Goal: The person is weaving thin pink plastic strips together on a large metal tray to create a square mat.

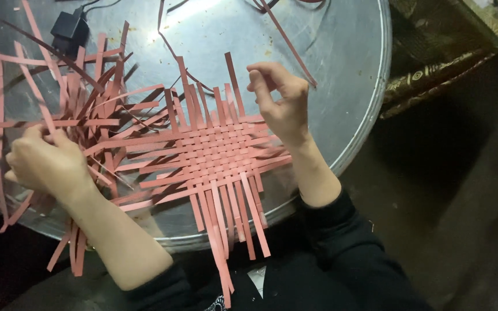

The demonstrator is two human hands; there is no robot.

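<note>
**Hands at a half-woven mat of pink strips**

A woven mat (217,152) of pink paper strips lay on a round metal tabletop (341,63), its loose ends sticking out on every side and a few hanging over the near rim.

The right hand (280,103) rested with its wrist on the mat's right edge. Its fingers (260,72) were curled loosely above the mat's far corner, thumb and forefinger drawn close together; whether they pinched a strip could not be told. One upright strip end (233,78) stood just to the left of those fingers.

The left hand (44,161) sat well to the left of the mat, in a tangled pile of loose strips (82,106). Its fingers were bent inward into the pile and touched several strips, but the back of the hand hid the grip, so a hold could not be confirmed. Strips fanned out beyond and beneath this hand, some passing over the tabletop's edge below the forearm.

A black adapter (69,27) with its cable lay far beyond the left fingers. Dark sleeves covered both forearms near the elbows.
</note>
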